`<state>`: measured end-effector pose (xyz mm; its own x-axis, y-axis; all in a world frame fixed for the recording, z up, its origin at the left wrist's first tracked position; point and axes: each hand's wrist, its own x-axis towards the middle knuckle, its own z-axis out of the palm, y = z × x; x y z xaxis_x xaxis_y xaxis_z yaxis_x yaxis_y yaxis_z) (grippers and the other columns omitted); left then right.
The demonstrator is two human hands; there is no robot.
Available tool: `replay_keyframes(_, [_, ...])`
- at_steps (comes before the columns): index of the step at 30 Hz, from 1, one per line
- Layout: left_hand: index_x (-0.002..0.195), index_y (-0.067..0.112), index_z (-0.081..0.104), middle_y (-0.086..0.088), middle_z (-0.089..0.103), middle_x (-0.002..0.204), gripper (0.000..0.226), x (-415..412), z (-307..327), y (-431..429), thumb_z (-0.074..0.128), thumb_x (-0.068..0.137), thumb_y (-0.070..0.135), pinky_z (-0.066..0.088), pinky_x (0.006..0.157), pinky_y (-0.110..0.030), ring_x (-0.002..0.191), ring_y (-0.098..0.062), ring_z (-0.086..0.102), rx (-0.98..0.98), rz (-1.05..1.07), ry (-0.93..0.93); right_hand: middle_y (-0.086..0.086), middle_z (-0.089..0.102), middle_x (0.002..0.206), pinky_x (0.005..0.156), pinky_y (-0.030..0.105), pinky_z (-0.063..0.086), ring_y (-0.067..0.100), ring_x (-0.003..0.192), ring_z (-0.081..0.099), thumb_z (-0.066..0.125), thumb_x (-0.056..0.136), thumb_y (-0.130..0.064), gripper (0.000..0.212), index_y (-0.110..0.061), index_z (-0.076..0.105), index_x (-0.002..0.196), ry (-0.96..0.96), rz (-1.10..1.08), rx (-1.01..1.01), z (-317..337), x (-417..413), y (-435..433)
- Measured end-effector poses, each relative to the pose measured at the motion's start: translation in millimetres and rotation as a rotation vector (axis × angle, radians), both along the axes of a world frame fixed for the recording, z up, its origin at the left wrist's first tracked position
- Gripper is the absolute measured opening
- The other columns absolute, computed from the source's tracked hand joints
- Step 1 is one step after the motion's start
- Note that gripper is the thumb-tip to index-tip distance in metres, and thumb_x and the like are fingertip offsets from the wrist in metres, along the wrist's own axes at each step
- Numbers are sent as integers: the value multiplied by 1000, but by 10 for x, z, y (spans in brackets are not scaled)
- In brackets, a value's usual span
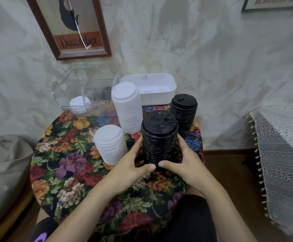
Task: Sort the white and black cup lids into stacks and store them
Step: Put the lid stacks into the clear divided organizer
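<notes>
Left hand (128, 165) and right hand (187, 164) curled around near black lid stack (159, 137), thumbs nearly touching

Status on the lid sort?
Grip: left hand, right hand on near black stack. Ahead: far black stack, tall white stack before white bin.

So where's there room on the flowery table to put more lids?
The near-left cloth, beside the short white stack, is bare. So is the strip between it and the clear bin. It's crowded around the near black stack.
</notes>
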<state>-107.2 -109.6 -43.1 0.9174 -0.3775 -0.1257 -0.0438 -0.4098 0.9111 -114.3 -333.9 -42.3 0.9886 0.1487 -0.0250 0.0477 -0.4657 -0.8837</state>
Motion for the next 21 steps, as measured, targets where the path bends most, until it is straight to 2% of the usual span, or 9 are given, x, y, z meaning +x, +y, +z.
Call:
replay_keyframes(2, [163, 44, 13, 21, 49, 153, 94, 28, -46, -15, 76, 95, 26, 44, 115, -28, 134, 10, 48, 81, 8, -42, -37, 40, 140, 114, 31, 37, 2, 140, 41, 86, 80, -46, 107, -54, 13, 158, 1, -13, -71, -14, -19, 5])
replay_keyframes(4, [163, 43, 13, 23, 52, 147, 96, 39, -67, -57, 76, 94, 20, 46, 108, -16, 128, 10, 52, 181, 42, -108, -32, 46, 140, 112, 32, 41, 7, 139, 46, 86, 80, -44, 109, -54, 11, 158, 4, -5, -115, -21, -28, 11])
replay_keyframes(5, [163, 43, 12, 23, 53, 144, 97, 40, -69, -79, 77, 94, 22, 45, 102, -10, 127, 4, 55, 221, 57, -136, -28, 49, 143, 110, 32, 42, 8, 138, 48, 86, 80, -43, 110, -54, 8, 158, 2, -2, -138, -25, -31, 13])
replay_keyframes(7, [163, 43, 9, 16, 58, 138, 100, 44, -79, -87, 78, 92, 31, 44, 90, -15, 122, -6, 58, 330, 70, -220, -19, 54, 146, 105, 30, 44, 9, 135, 51, 85, 80, -43, 113, -55, 4, 158, -17, -9, -214, -40, -30, 16])
replay_keyframes(9, [163, 42, 1, 6, 62, 127, 108, 43, -80, -76, 79, 89, 39, 38, 79, -22, 106, -8, 52, 462, 60, -311, -13, 55, 146, 99, 27, 42, 12, 135, 48, 85, 80, -46, 114, -52, 4, 159, -37, -30, -277, -47, -30, 20])
replay_keyframes(11, [162, 44, -6, 3, 63, 120, 114, 31, -106, -79, 80, 87, 41, 35, 73, -22, 100, -6, 46, 499, 56, -342, -9, 54, 146, 97, 26, 38, 14, 136, 44, 84, 79, -47, 114, -50, 4, 159, -35, -43, -297, -58, -32, 24])
replay_keyframes(16, [161, 48, -4, 3, 65, 121, 113, 16, -183, -106, 81, 87, 41, 37, 80, -23, 105, -7, 51, 445, 116, -353, -8, 57, 144, 105, 35, 47, 16, 134, 52, 85, 77, -50, 114, -55, 4, 157, -12, -53, -280, -87, -23, 6])
replay_keyframes(21, [161, 49, -4, 7, 64, 138, 111, -41, -99, -134, 80, 89, 36, 40, 86, -22, 120, -11, 58, 395, 122, -347, -17, 58, 144, 98, 23, 43, 9, 132, 55, 86, 80, -40, 109, -52, 10, 158, -16, -56, -252, 6, -74, -31])
